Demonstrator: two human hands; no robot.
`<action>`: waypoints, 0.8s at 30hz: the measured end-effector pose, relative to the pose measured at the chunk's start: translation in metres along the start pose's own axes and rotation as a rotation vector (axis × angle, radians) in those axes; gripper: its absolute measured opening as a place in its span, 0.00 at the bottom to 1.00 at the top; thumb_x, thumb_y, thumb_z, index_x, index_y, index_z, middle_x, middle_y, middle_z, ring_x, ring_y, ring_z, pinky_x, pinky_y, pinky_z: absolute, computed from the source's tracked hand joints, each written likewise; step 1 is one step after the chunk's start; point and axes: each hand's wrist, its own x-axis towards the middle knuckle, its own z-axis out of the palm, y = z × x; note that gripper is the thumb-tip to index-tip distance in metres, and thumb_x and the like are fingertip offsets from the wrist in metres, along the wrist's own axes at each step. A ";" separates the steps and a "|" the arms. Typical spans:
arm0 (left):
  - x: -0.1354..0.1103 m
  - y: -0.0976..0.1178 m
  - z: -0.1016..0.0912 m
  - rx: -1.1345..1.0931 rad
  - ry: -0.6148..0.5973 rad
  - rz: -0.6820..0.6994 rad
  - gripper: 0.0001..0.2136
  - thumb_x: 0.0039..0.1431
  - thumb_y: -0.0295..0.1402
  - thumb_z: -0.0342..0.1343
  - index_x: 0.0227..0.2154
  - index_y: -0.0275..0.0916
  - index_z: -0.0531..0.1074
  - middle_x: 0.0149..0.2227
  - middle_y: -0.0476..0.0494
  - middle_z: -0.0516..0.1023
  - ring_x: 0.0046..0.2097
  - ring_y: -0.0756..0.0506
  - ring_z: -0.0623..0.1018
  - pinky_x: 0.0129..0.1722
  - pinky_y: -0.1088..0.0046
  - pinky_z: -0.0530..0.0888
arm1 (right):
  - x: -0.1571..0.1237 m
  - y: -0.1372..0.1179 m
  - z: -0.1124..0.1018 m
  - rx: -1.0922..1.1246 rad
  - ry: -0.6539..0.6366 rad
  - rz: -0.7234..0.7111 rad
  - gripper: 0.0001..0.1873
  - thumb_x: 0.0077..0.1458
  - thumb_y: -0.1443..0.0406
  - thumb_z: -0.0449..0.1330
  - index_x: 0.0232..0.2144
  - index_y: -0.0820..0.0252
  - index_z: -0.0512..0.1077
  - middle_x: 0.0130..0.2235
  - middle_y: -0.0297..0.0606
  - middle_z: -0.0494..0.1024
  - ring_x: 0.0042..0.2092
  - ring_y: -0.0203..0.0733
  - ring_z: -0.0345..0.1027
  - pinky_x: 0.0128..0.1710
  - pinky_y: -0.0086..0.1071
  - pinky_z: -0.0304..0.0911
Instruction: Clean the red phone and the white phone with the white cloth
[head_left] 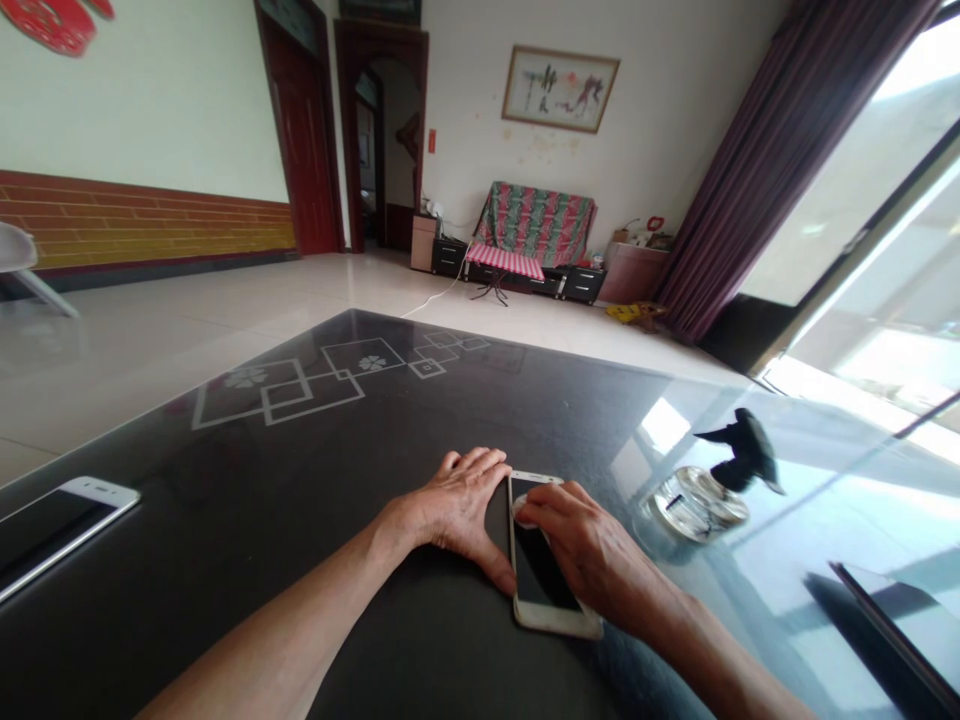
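A smartphone (536,565) with a white frame and dark screen lies face up on the black glossy table (420,640). My left hand (469,520) rests flat along its left side, thumb and fingers spread, with thumb and fingertips at the phone's edge. My right hand (574,535) is over the screen, fingers pinched together on a small white wad (523,508). Most of that wad is hidden under the fingers, so its material is unclear. To the right stands a clear spray bottle (697,505) with a black trigger head (746,450).
Another white smartphone (64,530) lies at the table's left edge. A thin dark flat object (900,635) is at the lower right. Across the tiled floor are a small striped table (506,262) and a cloth-covered item (536,222) on a low cabinet.
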 end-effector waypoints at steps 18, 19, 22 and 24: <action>0.000 -0.002 0.002 -0.020 -0.024 -0.011 0.55 0.34 0.62 0.57 0.63 0.38 0.45 0.67 0.37 0.40 0.66 0.33 0.40 0.61 0.47 0.41 | -0.003 0.000 0.002 0.008 0.035 0.030 0.15 0.59 0.73 0.49 0.41 0.55 0.71 0.41 0.38 0.71 0.42 0.41 0.62 0.44 0.33 0.61; 0.000 -0.002 0.002 -0.017 -0.020 -0.010 0.55 0.34 0.62 0.57 0.63 0.38 0.45 0.67 0.37 0.40 0.66 0.33 0.40 0.61 0.47 0.41 | -0.003 0.001 0.003 0.006 0.042 0.028 0.15 0.59 0.73 0.49 0.42 0.55 0.71 0.41 0.39 0.71 0.42 0.41 0.62 0.45 0.33 0.61; 0.000 -0.002 0.002 -0.013 -0.032 -0.017 0.55 0.35 0.62 0.56 0.63 0.38 0.44 0.67 0.37 0.39 0.66 0.34 0.39 0.62 0.48 0.40 | 0.008 0.008 0.005 -0.023 0.068 0.026 0.16 0.58 0.73 0.49 0.43 0.55 0.71 0.41 0.39 0.71 0.42 0.40 0.62 0.45 0.33 0.61; 0.000 -0.002 0.002 -0.013 -0.051 -0.026 0.55 0.35 0.63 0.56 0.64 0.38 0.42 0.67 0.37 0.37 0.66 0.34 0.38 0.62 0.48 0.39 | 0.018 0.016 0.008 -0.054 0.086 0.030 0.18 0.57 0.74 0.49 0.44 0.55 0.72 0.41 0.39 0.72 0.41 0.40 0.62 0.44 0.34 0.61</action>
